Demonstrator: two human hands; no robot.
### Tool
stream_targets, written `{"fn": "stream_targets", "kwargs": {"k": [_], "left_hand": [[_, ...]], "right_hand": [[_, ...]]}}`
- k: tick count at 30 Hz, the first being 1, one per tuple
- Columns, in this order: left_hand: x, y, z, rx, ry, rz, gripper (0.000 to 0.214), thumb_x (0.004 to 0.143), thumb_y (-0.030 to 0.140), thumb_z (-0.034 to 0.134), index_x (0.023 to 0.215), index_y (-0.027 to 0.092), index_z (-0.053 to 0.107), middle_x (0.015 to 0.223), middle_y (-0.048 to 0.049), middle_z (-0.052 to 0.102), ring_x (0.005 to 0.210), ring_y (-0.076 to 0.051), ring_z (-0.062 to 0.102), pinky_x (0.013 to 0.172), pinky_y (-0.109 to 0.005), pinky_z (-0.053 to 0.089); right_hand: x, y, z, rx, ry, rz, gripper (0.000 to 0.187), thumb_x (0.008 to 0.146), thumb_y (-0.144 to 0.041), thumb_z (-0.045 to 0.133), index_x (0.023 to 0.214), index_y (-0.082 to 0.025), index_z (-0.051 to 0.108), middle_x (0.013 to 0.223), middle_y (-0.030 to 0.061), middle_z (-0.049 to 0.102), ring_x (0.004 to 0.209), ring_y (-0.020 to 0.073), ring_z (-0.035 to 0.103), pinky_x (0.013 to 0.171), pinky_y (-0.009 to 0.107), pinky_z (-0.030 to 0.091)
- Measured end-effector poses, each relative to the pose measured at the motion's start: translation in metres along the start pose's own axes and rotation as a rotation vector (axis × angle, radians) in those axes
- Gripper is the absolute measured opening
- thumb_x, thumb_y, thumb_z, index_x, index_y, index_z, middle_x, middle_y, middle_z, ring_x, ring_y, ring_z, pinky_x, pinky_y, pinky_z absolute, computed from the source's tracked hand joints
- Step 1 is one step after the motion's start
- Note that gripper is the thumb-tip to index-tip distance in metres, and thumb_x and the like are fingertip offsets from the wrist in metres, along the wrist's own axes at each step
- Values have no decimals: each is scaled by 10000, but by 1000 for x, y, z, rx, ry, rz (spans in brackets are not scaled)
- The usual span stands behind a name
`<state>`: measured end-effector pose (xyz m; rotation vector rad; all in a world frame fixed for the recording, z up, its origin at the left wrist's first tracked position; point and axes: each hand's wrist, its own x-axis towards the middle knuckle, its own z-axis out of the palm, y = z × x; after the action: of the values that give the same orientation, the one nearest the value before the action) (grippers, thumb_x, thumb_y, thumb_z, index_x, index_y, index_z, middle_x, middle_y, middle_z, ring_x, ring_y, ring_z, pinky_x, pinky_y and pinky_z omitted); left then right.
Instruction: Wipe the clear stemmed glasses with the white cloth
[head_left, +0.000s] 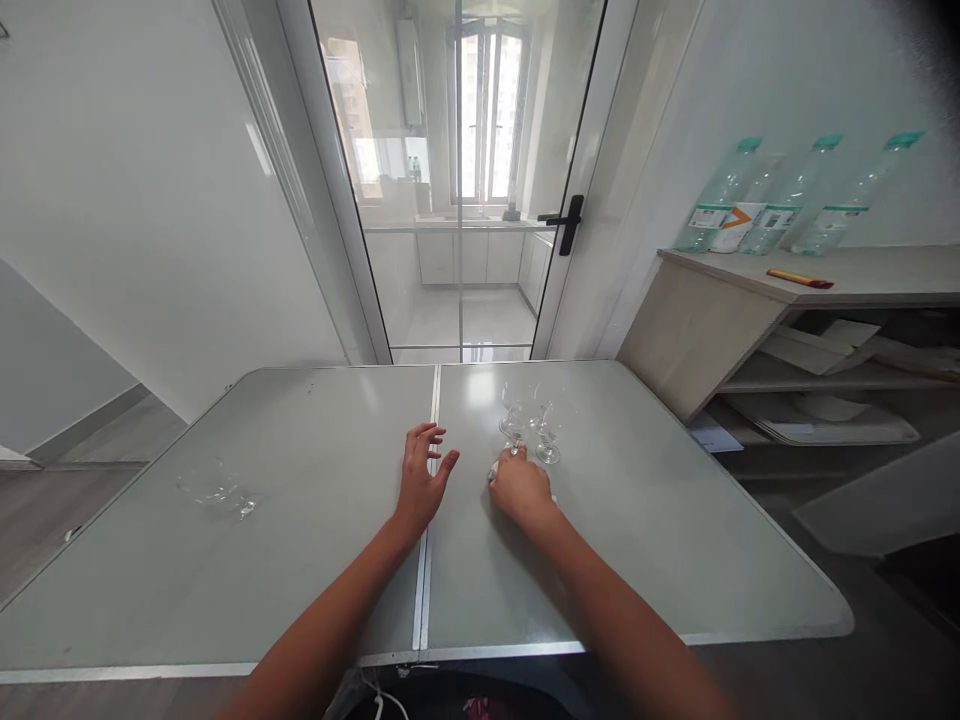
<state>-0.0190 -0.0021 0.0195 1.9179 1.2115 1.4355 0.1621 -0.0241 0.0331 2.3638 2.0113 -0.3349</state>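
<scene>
My left hand (pixel 421 478) hovers open over the middle seam of the grey folding table (pixel 300 560), fingers spread, holding nothing. My right hand (pixel 520 487) rests on the table just right of the seam, fingers curled round something small and white that I cannot name. Right beyond its knuckles stand two small clear stemmed glasses (pixel 529 430), upright and close together. The hand's fingertips are close to the left glass's foot; I cannot tell whether they touch.
A clear glass piece (pixel 216 489) lies on the table's left half. A wooden shelf unit (pixel 750 330) stands at right with three plastic bottles (pixel 787 195) and a yellow-red pen (pixel 799 278) on top. A glass door (pixel 459 180) lies beyond the table.
</scene>
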Motion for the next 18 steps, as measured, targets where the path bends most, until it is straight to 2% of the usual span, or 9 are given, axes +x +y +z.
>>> {"fn": "stream_targets", "kwargs": {"k": [8, 10, 12, 15, 18], "left_hand": [[1, 2, -1, 9, 4, 9, 252, 998, 434, 602, 1146, 232, 629, 1301, -111, 520, 1005, -196, 649, 819, -377, 598], [1, 2, -2, 21, 10, 18, 247, 1001, 428, 597, 1149, 232, 625, 1285, -111, 526, 995, -194, 647, 817, -376, 596], [1, 2, -3, 44, 25, 37, 233, 1006, 417, 589, 1139, 229, 620, 1236, -106, 543, 975, -192, 641, 804, -367, 590], [4, 3, -9, 108, 47, 99, 190, 1015, 385, 575, 1107, 222, 607, 1098, -78, 593, 914, -184, 625, 777, -346, 563], [8, 8, -20, 158, 109, 166, 142, 1020, 340, 564, 1070, 213, 602, 1005, -54, 640, 848, -170, 615, 764, -330, 538]], "right_hand": [[-4, 2, -8, 3, 15, 16, 584, 854, -170, 568, 1418, -19, 565, 1558, 371, 401, 1070, 320, 745, 824, 356, 549], [-11, -1, -14, 3, 24, 28, 475, 867, -166, 559, 1321, -55, 642, 1493, 356, 494, 1014, 311, 757, 797, 353, 541], [-19, -7, -18, 10, 41, 1, 336, 883, -173, 553, 1176, -106, 703, 1308, 297, 657, 960, 299, 760, 780, 347, 524], [-29, -19, -18, 30, 64, -192, 210, 879, -197, 569, 1038, -173, 703, 1012, 165, 749, 921, 283, 743, 765, 326, 484], [-34, -31, -13, 44, 46, -434, 198, 841, -184, 577, 1013, -193, 675, 985, 111, 740, 881, 249, 718, 738, 303, 434]]}}
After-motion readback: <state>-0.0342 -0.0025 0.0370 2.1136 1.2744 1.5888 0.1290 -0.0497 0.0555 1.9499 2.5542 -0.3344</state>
